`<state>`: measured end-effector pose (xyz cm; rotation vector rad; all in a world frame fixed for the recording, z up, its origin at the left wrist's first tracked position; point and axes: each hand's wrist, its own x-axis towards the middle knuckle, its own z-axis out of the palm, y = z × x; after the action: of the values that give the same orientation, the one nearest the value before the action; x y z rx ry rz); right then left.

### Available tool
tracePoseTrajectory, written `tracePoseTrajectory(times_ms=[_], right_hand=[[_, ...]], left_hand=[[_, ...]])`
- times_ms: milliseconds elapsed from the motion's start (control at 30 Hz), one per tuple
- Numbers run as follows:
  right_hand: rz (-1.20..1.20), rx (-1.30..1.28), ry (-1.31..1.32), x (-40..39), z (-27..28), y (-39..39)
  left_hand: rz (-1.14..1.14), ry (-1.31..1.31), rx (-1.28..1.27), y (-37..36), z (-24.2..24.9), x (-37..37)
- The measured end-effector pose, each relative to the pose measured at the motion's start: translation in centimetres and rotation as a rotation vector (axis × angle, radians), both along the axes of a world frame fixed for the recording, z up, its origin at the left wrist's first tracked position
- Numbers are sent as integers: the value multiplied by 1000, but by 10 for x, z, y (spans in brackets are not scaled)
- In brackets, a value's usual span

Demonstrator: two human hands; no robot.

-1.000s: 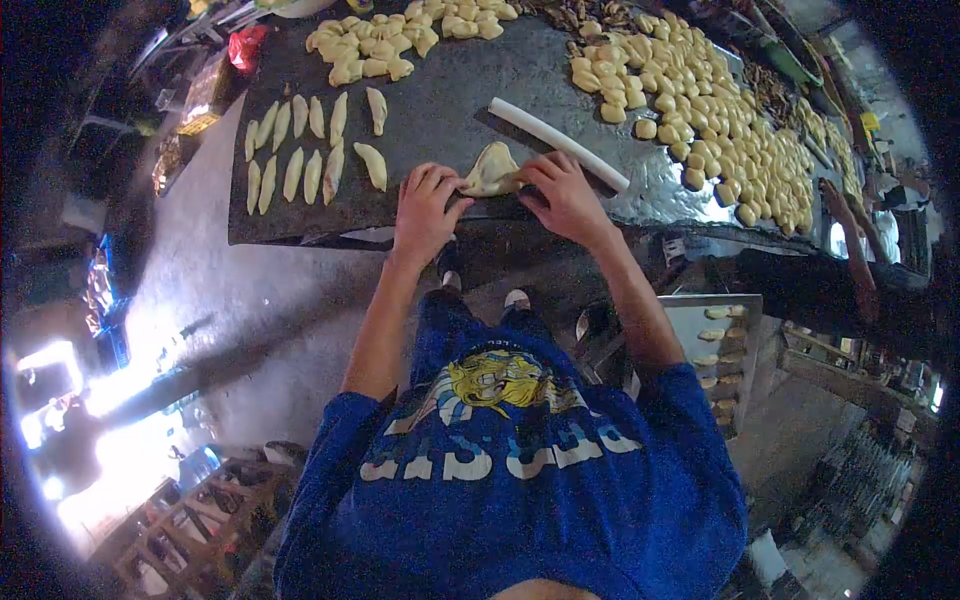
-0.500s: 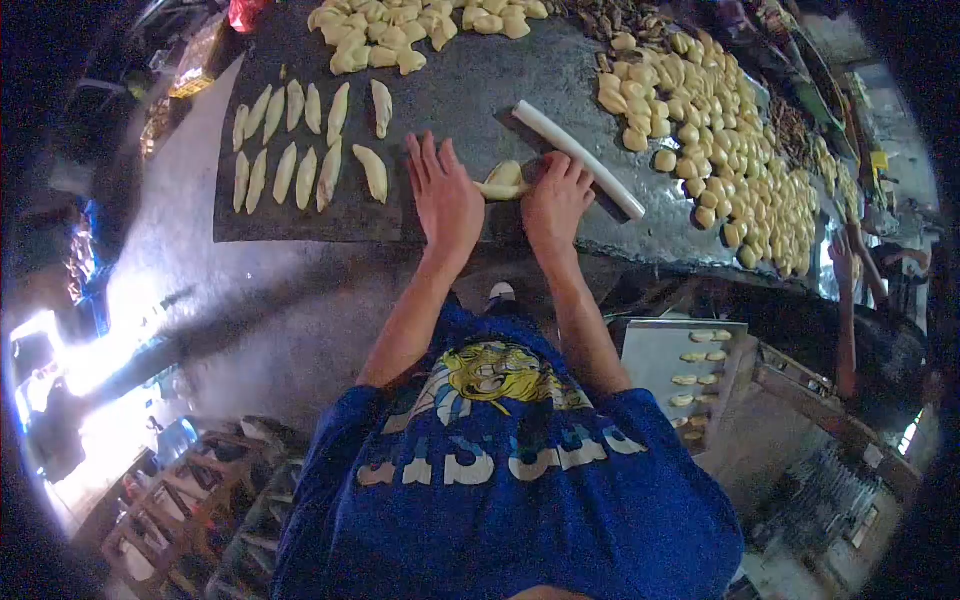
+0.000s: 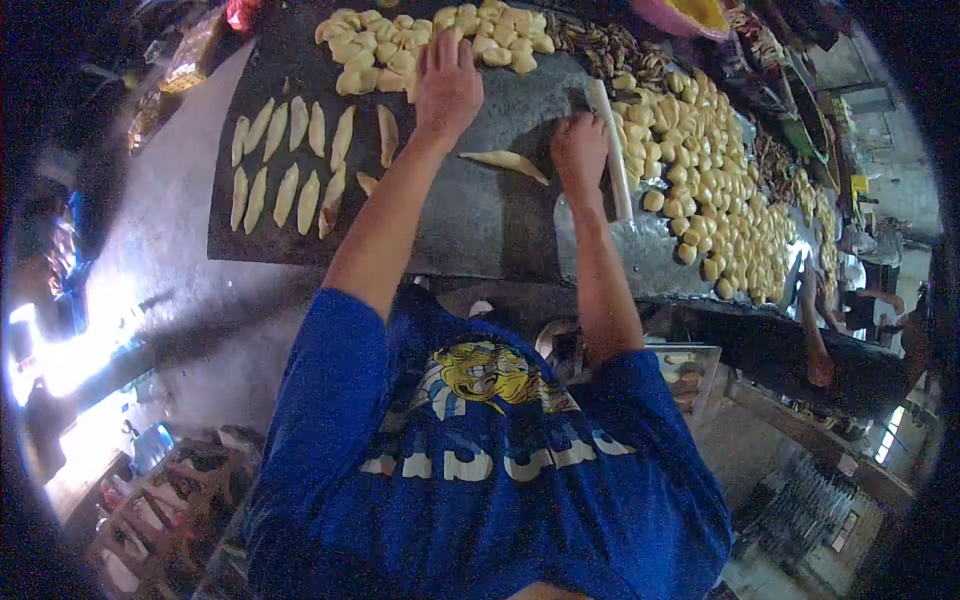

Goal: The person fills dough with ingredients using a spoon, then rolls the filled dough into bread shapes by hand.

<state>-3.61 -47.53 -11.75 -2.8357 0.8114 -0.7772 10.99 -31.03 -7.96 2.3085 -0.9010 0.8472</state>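
My left hand [image 3: 448, 88] reaches to the far side of the dark worktop [image 3: 480, 225], fingers stretched over the edge of a pile of flattened dough pieces [image 3: 375, 45]. Its fingertips are on or just above the dough; contact is hard to make out. My right hand [image 3: 580, 152] has curled fingers at the left side of a pale rolling pin [image 3: 612, 150], seemingly gripping it. Between my arms lies one rolled, pointed length of dough [image 3: 506, 161]. To the left, more rolled dough lengths [image 3: 287, 190] lie in two rows, some partly behind my left forearm.
Many round dough balls [image 3: 715, 170] cover the worktop's right side. Brown strips [image 3: 620, 52] lie behind them, near a pink basin [image 3: 690, 15]. Below right stands a tray [image 3: 705, 365]. Another person's arm [image 3: 812, 320] shows at the far right.
My hands have left the dough piece they were rolling, which now lies as a finished-looking roll. My left hand moved forward to the dough pile; my right moved to the rolling pin, which turned more upright.
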Motion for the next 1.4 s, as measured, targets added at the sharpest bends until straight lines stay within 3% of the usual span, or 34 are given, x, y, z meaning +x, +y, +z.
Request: tracePoseTrajectory(times_ms=[33,133,233,333,433,533,633,767,833,900,1100,1200,1300,1400], right_hand=[[103,418,-20,-6,17,5],[619,511,96,-30,50,30],[795,98,76,-26,35,45],[667,244,325,-16,48,54],[600,692,142,-11,91,86],[582,1125,-10,7,89,117],[492,870,104,33,58,141],[392,536,-7,51,47,108],[373,144,-121,77,51,77],[359,-132,-45,107,52,49],[481,-280,283,142,46,5],[539,-196,166,134,52,4],[419,15,-17,119,50,-10],[220,139,64,102,39,-39]], left_hand=[[9,28,-64,9,13,-6],[7,94,-249,50,47,-49],[-18,242,-294,104,60,-106],[28,397,-267,152,58,-154],[102,515,-281,187,60,-178],[164,640,-359,203,59,-177],[203,661,-379,212,63,-162],[237,616,-374,224,79,-136],[221,623,-415,229,81,-126],[205,627,-424,234,80,-120],[175,620,-437,236,81,-103],[169,626,-431,236,80,-105],[166,631,-428,234,79,-110],[150,640,-427,228,75,-120]])
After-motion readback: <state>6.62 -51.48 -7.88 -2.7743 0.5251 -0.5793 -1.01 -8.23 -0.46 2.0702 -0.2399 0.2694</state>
